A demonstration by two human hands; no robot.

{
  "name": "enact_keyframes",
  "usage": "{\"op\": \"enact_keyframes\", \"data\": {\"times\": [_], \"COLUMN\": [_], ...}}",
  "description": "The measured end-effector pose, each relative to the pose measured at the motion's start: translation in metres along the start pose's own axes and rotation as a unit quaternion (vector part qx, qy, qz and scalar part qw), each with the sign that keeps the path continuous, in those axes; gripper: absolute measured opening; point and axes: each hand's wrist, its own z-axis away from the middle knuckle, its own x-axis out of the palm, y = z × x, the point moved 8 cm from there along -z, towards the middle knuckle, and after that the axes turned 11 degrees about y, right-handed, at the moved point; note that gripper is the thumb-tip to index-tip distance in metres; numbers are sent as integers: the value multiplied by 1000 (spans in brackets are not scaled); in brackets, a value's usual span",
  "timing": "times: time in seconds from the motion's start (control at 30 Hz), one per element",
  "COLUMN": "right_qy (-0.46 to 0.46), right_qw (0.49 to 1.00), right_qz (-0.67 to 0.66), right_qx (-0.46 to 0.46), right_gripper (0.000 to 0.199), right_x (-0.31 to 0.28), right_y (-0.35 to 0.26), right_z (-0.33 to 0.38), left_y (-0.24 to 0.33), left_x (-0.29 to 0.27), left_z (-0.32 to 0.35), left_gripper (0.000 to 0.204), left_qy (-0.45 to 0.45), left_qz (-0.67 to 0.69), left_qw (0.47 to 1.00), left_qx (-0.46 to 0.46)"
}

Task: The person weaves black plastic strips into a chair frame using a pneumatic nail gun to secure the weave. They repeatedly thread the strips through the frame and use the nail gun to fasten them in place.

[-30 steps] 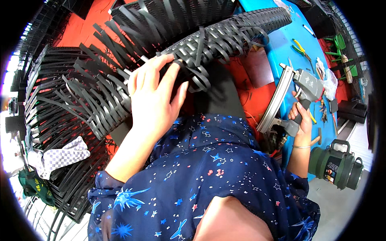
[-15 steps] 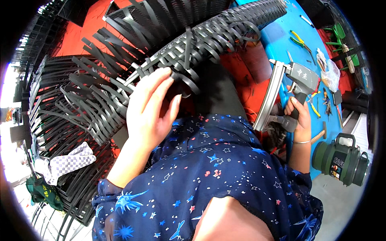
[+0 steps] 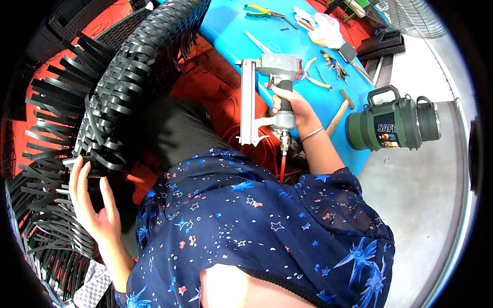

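Observation:
My right hand (image 3: 294,105) is wrapped round the handle of a grey pneumatic staple gun (image 3: 248,102). The tool's long silver magazine stands upright above my lap, and a red air hose (image 3: 283,167) runs down from its base. On the left, my left hand (image 3: 96,208) is open with the fingers stretched up. Its fingertips are at the lower end of a thick woven edge (image 3: 120,72) made of black flat strips; whether they press on it I cannot tell. Loose strip ends (image 3: 49,123) stick out to the left of that edge.
A blue table (image 3: 221,28) carries green-and-yellow pliers (image 3: 269,13), yellow-handled pliers (image 3: 316,79), a hammer (image 3: 339,113) and a plastic bag (image 3: 327,33). Beside it is a large green flask (image 3: 380,123). A checkered cloth (image 3: 91,285) lies at lower left.
The view has turned right, so the woven piece, table and flask all appear further left. The staple gun is now more upright. My left hand's fingers stay outstretched by the woven edge.

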Motion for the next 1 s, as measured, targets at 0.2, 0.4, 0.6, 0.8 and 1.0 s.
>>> {"op": "enact_keyframes", "data": {"times": [0.2, 0.4, 0.6, 0.8, 1.0], "right_qy": [81, 237, 415, 194, -161], "right_qw": [995, 962, 548, 718, 633], "right_qz": [61, 104, 685, 484, 321], "right_qx": [-20, -83, -242, -460, -685], "right_gripper": [33, 37, 89, 27, 14], "right_x": [-54, -175, -113, 67, 307], "right_y": [-17, -74, -171, -149, -76], "right_z": [-48, -91, -49, 0, 129], "left_y": [-2, -2, -10, -13, -10], "left_x": [-1, -8, -30, -17, -17], "left_z": [0, -1, 3, -11, -6], "left_gripper": [35, 37, 33, 37, 36], "left_qy": [-23, 27, 24, 10, 15], "left_qz": [-23, -18, -73, -98, -94], "left_qw": [998, 999, 997, 994, 995], "left_qx": [-45, -21, -32, -42, -7]}}
